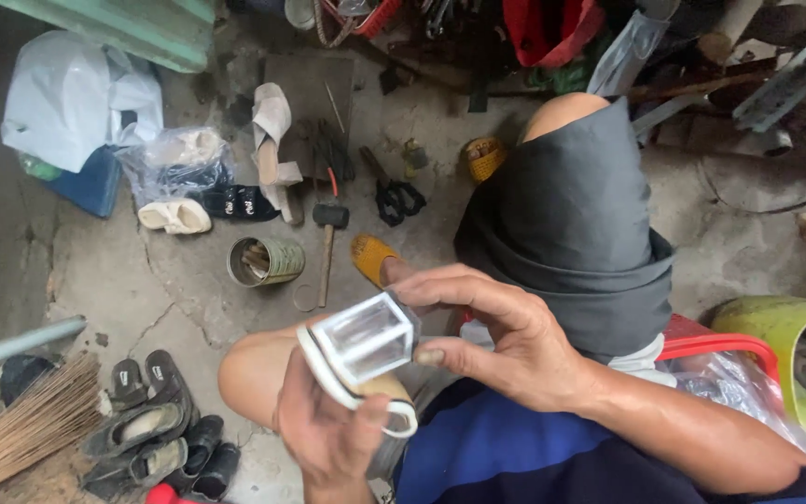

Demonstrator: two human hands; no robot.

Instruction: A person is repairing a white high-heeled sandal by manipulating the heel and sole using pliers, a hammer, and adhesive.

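Observation:
I hold a white shoe with a clear block heel (366,338) over my lap. My left hand (328,434) grips the shoe's white sole from below, near its toe end. My right hand (487,331) rests its fingers on top of the clear heel, thumb pressed against the heel's side. The heel points up and toward me. My bare knees show on either side, the right one under grey shorts.
On the cracked concrete floor lie a hammer (328,245), a tin can (265,261), scissors (398,201), another pale shoe (272,149), white sandals (174,217), plastic bags (76,98), dark sandals (151,425), a broom (20,434). A green bucket (781,359) stands right.

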